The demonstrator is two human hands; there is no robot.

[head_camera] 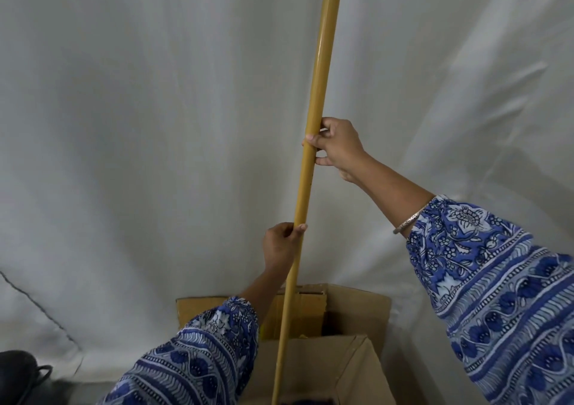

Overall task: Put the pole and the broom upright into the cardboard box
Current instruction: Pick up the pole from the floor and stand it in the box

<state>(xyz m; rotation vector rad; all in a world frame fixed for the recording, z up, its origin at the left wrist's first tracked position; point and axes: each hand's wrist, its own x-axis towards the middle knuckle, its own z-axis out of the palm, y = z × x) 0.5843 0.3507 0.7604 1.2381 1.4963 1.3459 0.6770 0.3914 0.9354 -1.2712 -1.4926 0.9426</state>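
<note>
A long yellow-tan pole (316, 87) stands nearly upright, leaning slightly right at the top, and runs from the top edge down past the bottom edge. My right hand (337, 146) grips it at mid-height. My left hand (281, 244) holds it lower down. Below them sits an open cardboard box (357, 314) with its flaps up; the pole's lower part passes in front of the box's near flap (329, 370), and its bottom end is out of view. Something dark shows at the very bottom edge beside the pole. No broom head is visible.
A white sheet (139, 125) hangs as a backdrop behind the box and covers the floor. A black object (18, 373) with a cord lies at the bottom left corner. Blue patterned sleeves cover both forearms.
</note>
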